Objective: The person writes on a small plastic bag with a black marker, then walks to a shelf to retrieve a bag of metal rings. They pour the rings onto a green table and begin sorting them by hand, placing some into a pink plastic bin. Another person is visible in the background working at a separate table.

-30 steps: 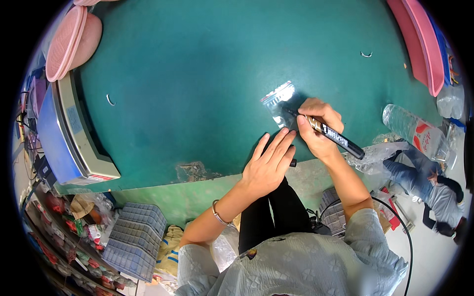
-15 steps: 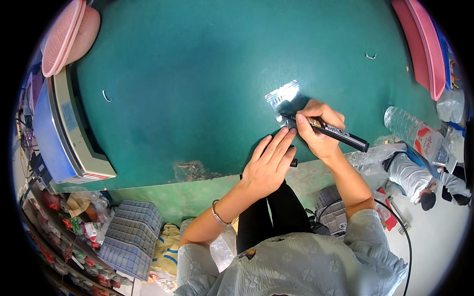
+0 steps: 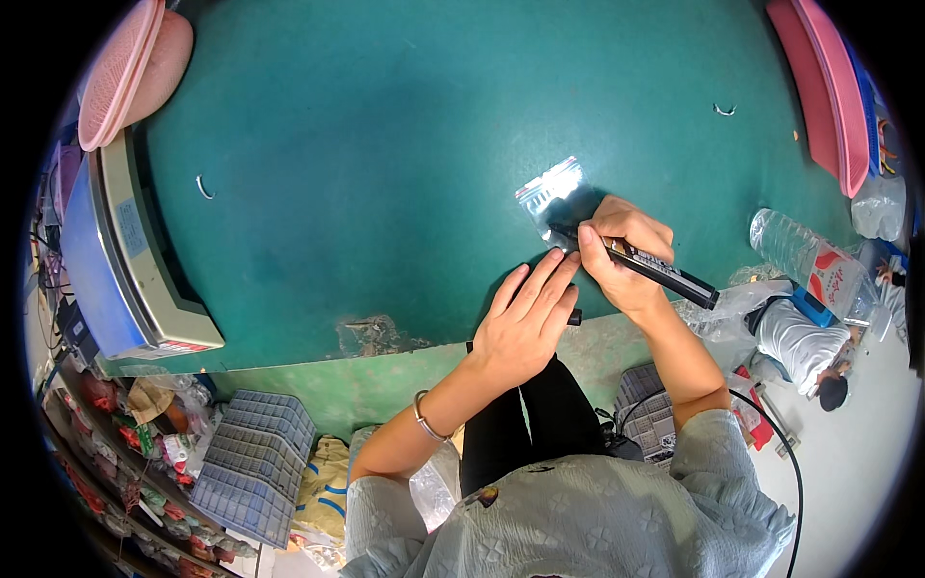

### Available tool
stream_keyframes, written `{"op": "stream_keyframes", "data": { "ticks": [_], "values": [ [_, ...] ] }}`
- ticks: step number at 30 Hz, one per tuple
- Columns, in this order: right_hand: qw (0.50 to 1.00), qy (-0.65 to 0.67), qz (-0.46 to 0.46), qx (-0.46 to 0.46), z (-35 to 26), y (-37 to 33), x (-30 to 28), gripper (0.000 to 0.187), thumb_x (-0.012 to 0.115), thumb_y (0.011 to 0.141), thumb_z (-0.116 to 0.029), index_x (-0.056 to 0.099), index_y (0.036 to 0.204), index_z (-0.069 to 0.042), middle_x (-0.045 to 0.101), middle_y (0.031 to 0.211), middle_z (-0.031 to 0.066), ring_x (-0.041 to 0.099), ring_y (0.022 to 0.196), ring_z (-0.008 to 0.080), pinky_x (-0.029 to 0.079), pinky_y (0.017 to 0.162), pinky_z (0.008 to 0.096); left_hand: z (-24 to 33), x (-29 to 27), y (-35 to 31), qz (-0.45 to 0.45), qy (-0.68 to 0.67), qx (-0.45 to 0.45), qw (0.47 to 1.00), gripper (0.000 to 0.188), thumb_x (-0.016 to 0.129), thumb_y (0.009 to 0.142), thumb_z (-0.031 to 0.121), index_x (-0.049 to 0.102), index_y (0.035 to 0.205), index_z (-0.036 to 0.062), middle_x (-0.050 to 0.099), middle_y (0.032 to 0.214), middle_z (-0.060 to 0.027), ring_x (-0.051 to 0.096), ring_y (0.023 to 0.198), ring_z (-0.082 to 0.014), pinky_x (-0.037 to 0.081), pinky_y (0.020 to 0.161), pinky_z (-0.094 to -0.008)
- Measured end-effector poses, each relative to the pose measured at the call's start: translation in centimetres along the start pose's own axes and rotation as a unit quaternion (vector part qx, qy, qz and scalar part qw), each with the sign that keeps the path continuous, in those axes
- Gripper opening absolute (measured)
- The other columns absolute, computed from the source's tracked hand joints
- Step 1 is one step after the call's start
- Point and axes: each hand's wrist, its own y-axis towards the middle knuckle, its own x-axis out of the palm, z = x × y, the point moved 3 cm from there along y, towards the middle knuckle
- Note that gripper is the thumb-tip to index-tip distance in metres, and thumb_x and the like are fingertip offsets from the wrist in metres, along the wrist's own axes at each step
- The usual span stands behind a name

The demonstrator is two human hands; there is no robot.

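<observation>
On the green tabletop lies a small clear zip bag (image 3: 556,196), glare across its upper part. My right hand (image 3: 626,252) is closed round a black marker (image 3: 665,275), its tip on the lower part of the bag. My left hand (image 3: 525,318) lies palm down with fingers stretched out, fingertips at the bag's lower edge; its thumb is hidden. From under its right side pokes a black rounded end (image 3: 575,317), perhaps a cap; the rest of that piece is covered by the hand.
A scale (image 3: 135,260) and pink baskets (image 3: 120,77) stand at the left; more pink baskets (image 3: 829,106) at the right. A plastic bottle (image 3: 809,260) lies near the right edge. Grey crates (image 3: 255,462) are below the table. Another person (image 3: 800,342) is at the far right.
The marker's tip has shifted slightly on the bag, and its rear end has dipped a little. My left hand stays in place. The person at the right has moved slightly.
</observation>
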Motion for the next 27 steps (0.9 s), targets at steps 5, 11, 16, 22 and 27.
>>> {"op": "stream_keyframes", "data": {
  "ticks": [5, 11, 16, 22, 27],
  "values": [
    [1.000, 0.014, 0.025, 0.010, -0.29, 0.24, 0.19, 0.017, 0.066, 0.068, 0.005, 0.051, 0.065, 0.000, 0.051, 0.056, 0.0081, 0.048, 0.047, 0.0159, 0.036, 0.043, 0.0264, 0.05, 0.03, -0.03, 0.003, 0.004, -0.001, 1.000, 0.030, 0.062, 0.063, 0.008, 0.061, 0.093, 0.0053, 0.053, 0.122, -0.0104, 0.047, 0.119, -0.0243, 0.034, 0.097, -0.0411],
    [1.000, -0.008, -0.023, -0.008, -0.25, 0.25, 0.22, 0.015, 0.062, 0.074, 0.007, 0.049, 0.070, 0.001, 0.053, 0.059, 0.0097, 0.047, 0.049, 0.0165, 0.036, 0.045, 0.0273, 0.05, 0.00, 0.01, 0.006, 0.006, -0.003, 1.000, 0.028, 0.061, 0.064, 0.008, 0.061, 0.092, 0.0054, 0.054, 0.121, -0.0101, 0.047, 0.118, -0.0243, 0.034, 0.097, -0.0412],
    [1.000, -0.003, -0.016, -0.015, -0.17, 0.19, 0.34, 0.015, 0.062, 0.073, 0.009, 0.049, 0.070, 0.001, 0.054, 0.059, 0.0101, 0.047, 0.048, 0.0167, 0.036, 0.044, 0.0272, 0.03, -0.01, 0.00, 0.017, 0.006, 0.000, 1.000, 0.027, 0.060, 0.064, 0.007, 0.061, 0.091, 0.0050, 0.055, 0.120, -0.0105, 0.049, 0.117, -0.0244, 0.035, 0.096, -0.0411],
    [1.000, -0.018, -0.021, -0.013, -0.19, 0.26, 0.47, 0.016, 0.062, 0.072, 0.008, 0.049, 0.069, 0.001, 0.053, 0.057, 0.0089, 0.046, 0.048, 0.0159, 0.035, 0.044, 0.0267, 0.00, 0.06, -0.03, 0.024, 0.014, 0.001, 1.000, 0.025, 0.059, 0.065, 0.007, 0.061, 0.090, 0.0050, 0.056, 0.118, -0.0107, 0.050, 0.115, -0.0245, 0.036, 0.095, -0.0409],
    [0.999, -0.015, -0.020, 0.026, 0.16, -0.29, -0.11, 0.018, 0.066, 0.069, 0.005, 0.049, 0.065, -0.001, 0.048, 0.053, 0.0061, 0.043, 0.044, 0.0159, 0.033, 0.043, 0.0264, -0.05, 0.03, -0.08, 0.007, 0.025, -0.001, 1.000, 0.013, 0.053, 0.080, 0.013, 0.060, 0.088, 0.0051, 0.054, 0.123, -0.0090, 0.047, 0.118, -0.0217, 0.031, 0.099, -0.0372]
  ]
}}
